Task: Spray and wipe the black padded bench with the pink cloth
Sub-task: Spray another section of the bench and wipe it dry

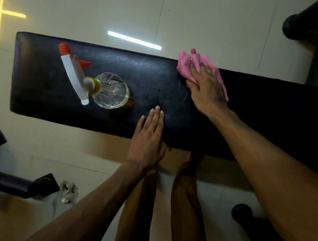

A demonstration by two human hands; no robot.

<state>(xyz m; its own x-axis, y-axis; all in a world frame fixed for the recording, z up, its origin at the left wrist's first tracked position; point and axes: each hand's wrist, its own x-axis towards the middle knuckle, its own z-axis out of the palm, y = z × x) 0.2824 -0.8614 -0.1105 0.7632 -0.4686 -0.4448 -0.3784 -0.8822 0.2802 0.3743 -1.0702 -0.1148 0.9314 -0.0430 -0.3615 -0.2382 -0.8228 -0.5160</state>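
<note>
A person is leaning over a black padded bench [149,75], pressing a pink cloth [188,68] against its far edge with the right hand [206,90]. The palm is lying flat on the crumpled fabric, fingers spread and laid over it rather than closed in a fist — a pressing hold, with part of the cloth bunching up past the fingertips and over the bench's rim. The left hand [147,139] is resting open and empty on the near edge, fingers straight and together, apparently bracing.

A clear spray bottle [109,90] with a white-and-red trigger head is standing upright on the pad toward the person's left, well apart from the cloth and nearer the left hand than the right.

The bench's long axis is running left to right across the view, and the cloth is sitting right of its middle at the far side. The stretch between cloth and bottle is lying open to the left of the right hand, so the wiping stroke is likely to be travelling along that axis; the bottle would need lifting by the left hand before the pad beneath it could be reached — a judgement, not something shown.
</note>
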